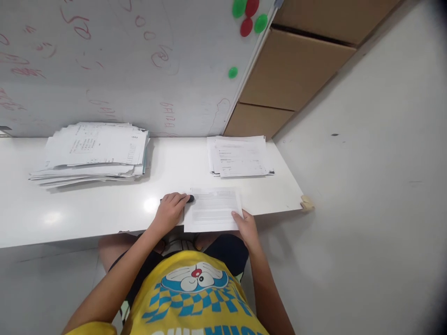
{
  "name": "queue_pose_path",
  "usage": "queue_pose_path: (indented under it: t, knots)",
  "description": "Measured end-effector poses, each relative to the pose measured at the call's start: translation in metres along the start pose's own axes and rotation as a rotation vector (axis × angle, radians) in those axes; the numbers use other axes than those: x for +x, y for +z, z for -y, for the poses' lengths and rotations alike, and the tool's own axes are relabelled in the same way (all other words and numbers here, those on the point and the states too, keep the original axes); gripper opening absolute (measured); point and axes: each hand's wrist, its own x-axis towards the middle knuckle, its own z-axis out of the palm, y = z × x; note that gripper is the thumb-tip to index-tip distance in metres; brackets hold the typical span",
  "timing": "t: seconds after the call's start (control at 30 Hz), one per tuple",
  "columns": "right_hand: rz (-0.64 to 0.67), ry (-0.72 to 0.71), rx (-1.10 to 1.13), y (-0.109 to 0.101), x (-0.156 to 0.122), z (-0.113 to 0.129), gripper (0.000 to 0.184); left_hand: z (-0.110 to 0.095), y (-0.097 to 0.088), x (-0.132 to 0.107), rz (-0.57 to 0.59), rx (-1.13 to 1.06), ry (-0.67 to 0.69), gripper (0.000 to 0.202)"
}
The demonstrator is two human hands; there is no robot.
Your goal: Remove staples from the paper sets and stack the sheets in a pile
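My right hand (247,227) grips the right edge of some printed sheets of paper (213,209), thumb on top and the other fingers hidden beneath. The sheets lie at the front edge of the white table and jut a little over it. My left hand (171,209) is closed over a black stapler (190,198) at the sheets' upper left corner. Only the stapler's rounded black end and a dark bit on its far side show; the rest is under my fingers.
A thick, uneven paper stack (94,149) stands at the table's left, a thinner paper pile (240,157) at the back right. Behind rises a whiteboard (122,93) with red writing and several magnets. Cardboard boxes (296,70) stand beside it. A padded table corner (307,203) sticks out right.
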Motion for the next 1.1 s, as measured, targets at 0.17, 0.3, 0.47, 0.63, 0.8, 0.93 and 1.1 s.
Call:
queue_pose_path:
  t: [0.17,0.3,0.47,0.63,0.8,0.93,1.1]
  knots:
    - [-0.004,-0.086,-0.092,0.007,0.003,0.009,0.031,0.002,-0.002,0.000,0.018,0.077,0.067,0.043]
    - [0.070,-0.149,-0.127,-0.004,0.011,0.031,0.028,0.000,-0.001,0.000,-0.101,0.111,0.061,0.047]
    - [0.028,-0.199,-0.203,-0.044,0.037,0.070,0.028,0.008,-0.017,-0.004,-0.204,0.099,-0.028,0.049]
    - [-0.266,-0.286,-0.340,-0.057,0.111,0.096,0.039,0.094,-0.064,0.009,-0.368,0.273,-0.327,0.045]
    - [-0.392,-0.317,-0.551,-0.032,0.176,0.111,0.046,0.172,-0.084,0.028,-0.290,0.332,-0.425,0.068]
    - [-0.611,-0.425,-0.677,-0.008,0.165,0.088,0.065,0.172,-0.078,0.021,-0.356,0.313,-0.473,0.036]
    - [-0.698,-0.567,-0.529,0.013,0.094,0.029,0.054,0.145,-0.079,0.008,-0.371,0.404,-0.404,0.041]
